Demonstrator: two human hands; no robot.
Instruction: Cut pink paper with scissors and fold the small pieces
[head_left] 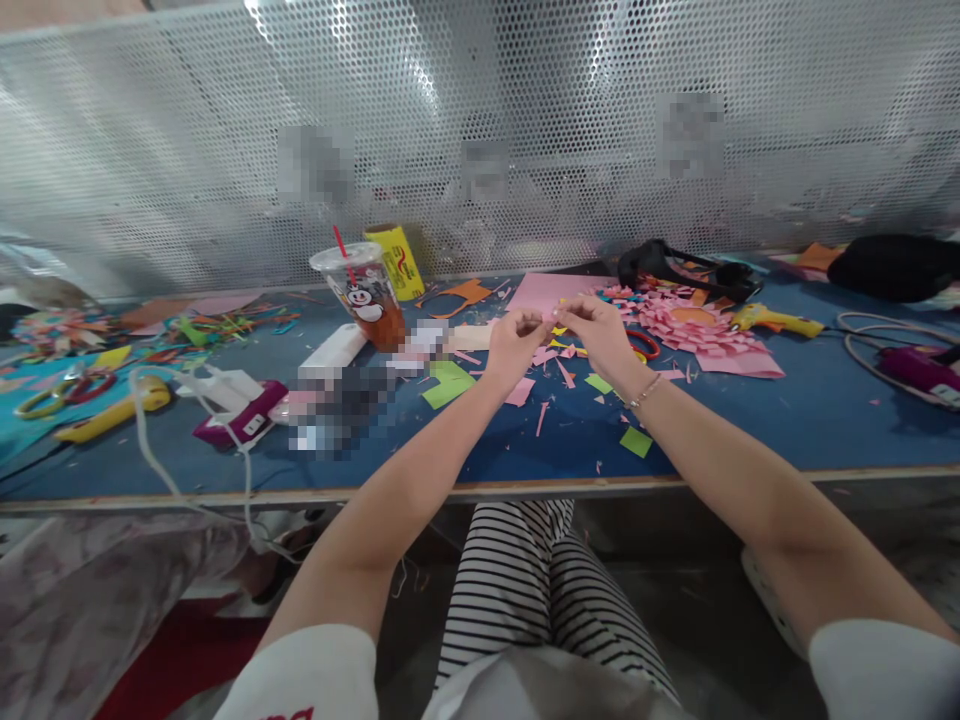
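My left hand [517, 340] and my right hand [596, 325] meet fingertip to fingertip above the blue table. Thumbs and index fingers are pinched on what looks like a small piece of pink paper [553, 315], mostly covered by the fingers. Just behind lies a pink paper sheet [555, 288]. Below the hands are pink paper scraps [519, 392] and strips, with green paper pieces [448, 384] to the left. Scissors with red-and-yellow handles [643, 346] lie partly hidden behind my right hand. Farther right sits a pink fringed paper flower [697, 318].
A drink cup [369, 300] with a straw stands left of my hands, before a yellow box [397, 262]. A purple power strip [241, 415] trails white cable over the table edge. Yellow glue guns [778, 320] [116, 410] lie either side. A perforated metal panel [480, 120] rises behind.
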